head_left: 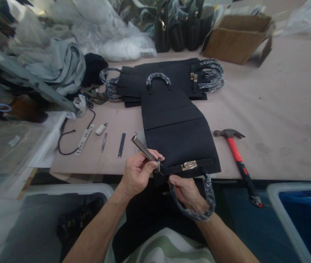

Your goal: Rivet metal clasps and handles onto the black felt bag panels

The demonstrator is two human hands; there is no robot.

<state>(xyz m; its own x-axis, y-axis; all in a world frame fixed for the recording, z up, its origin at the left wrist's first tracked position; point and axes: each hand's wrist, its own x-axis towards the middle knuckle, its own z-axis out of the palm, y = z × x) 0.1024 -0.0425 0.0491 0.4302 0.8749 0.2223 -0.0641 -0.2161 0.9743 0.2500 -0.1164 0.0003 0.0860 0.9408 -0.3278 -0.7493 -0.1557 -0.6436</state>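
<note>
A black leather handbag panel (181, 135) lies on the table, its near edge at the table's front. Along that edge runs a black strap with a gold-toned clasp (189, 165). My left hand (140, 171) is closed around a long, narrow metal tool (143, 148), whose exact kind I cannot make out; its lower end meets the strap's left end at my fingertips. My right hand (186, 191) reaches through a plastic-wrapped handle (210, 195) and pinches the panel's near edge, the fingers beneath hidden. Another wrapped handle (158, 76) stands at the panel's far end.
Right of the panel, a claw hammer (236, 153) overhangs the front edge. To the left lie a dark flat strip (121, 145), a metal rod (104, 142), a small white bottle (101, 128) and a cord. Behind are stacked black panels (133, 78) and a cardboard box (237, 38).
</note>
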